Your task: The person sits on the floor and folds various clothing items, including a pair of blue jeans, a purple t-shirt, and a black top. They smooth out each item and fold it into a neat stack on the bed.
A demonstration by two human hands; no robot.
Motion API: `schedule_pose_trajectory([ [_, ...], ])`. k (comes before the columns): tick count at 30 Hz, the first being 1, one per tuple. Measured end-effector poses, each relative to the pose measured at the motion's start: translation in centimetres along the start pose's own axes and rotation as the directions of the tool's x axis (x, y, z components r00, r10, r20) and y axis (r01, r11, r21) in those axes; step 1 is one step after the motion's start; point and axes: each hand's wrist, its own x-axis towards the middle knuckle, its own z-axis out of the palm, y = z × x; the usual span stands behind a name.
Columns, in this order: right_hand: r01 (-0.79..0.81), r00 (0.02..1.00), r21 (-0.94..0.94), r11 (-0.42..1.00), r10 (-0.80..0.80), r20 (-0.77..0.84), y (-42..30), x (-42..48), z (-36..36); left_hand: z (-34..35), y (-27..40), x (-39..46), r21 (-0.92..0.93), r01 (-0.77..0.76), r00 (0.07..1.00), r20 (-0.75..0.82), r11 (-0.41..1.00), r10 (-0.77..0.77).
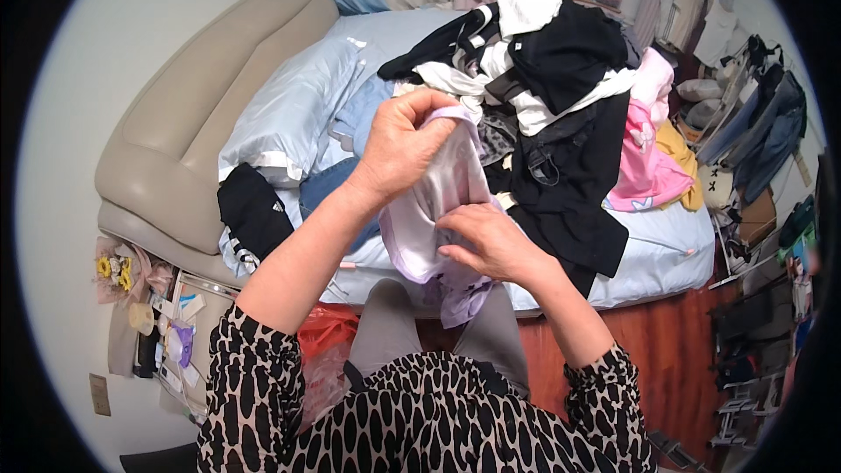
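A pale lilac satin garment (420, 236) hangs in front of me, over my lap and the near edge of the bed. My left hand (410, 144) pinches its upper edge between thumb and fingers and holds it raised. Lower down, my right hand (486, 240) is on the cloth with its fingers bent; part of the fabric lies behind the fingers. The garment's lower end (463, 305) droops in folds between my knees. Its exact kind is hard to tell.
A heap of black and white clothes (565, 52) covers the bed's middle. Pink clothing (650, 164) lies at right, a folded black garment (253, 210) and a pillow (289, 112) at left. A red plastic bag (328, 328) sits beside my leg; a cluttered bedside table (177, 341) stands left.
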Motion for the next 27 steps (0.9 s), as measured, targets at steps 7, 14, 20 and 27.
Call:
schedule_pose_trajectory([
  [7, -0.304, 0.786, -0.631, 0.714, 0.562, 0.257, 9.6, -4.4, 0.0, -9.6, 0.8, 3.9, 0.023, 0.143, 0.937, -0.325, 0.989, -0.128],
  [14, -0.581, 0.475, -0.256, 0.772, 0.067, -0.878, 10.2, -7.1, -22.0, -11.0, 4.9, 8.3, -0.206, -0.128, 0.938, -0.342, 0.970, 0.051],
  [20, -0.235, 0.401, -0.255, 0.938, -0.146, -0.905, 2.8, -8.2, -23.4, -10.6, 10.4, 7.4, -0.059, -0.321, 0.886, -0.372, 0.945, 0.278],
  [27, -0.506, 0.862, 0.040, 0.862, 0.504, 0.043, -3.4, -20.1, -8.0, -13.6, 7.6, -12.4, 0.388, -0.061, 0.986, -0.122, 0.920, 0.116],
])
